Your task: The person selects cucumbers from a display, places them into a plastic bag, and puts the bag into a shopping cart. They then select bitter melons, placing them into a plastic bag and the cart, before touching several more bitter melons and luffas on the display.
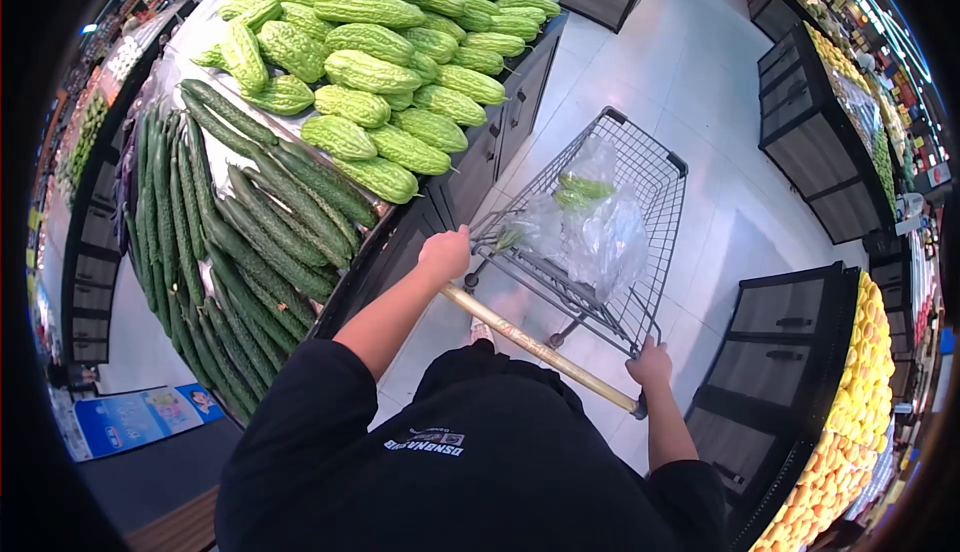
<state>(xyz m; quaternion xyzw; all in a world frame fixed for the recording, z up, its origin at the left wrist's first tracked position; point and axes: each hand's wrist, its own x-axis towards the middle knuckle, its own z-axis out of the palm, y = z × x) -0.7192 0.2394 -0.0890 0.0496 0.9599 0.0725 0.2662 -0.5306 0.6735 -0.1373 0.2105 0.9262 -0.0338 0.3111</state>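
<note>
A wire shopping cart stands in front of me, its yellowish handle bar across my body. My left hand is closed around the cart frame at the bar's left end. At the right end, my right hand is wrapped round the cart frame too. Inside the basket lie clear plastic bags, one with green vegetables showing through. Beside my left hand is the produce stand, with dark green cucumbers near me and light green bitter melons farther off.
A dark wooden cabinet bears yellow and orange fruit at the right. Farther right stands another dark display. Pale floor tiles run ahead between the stands. A blue sign is at the lower left.
</note>
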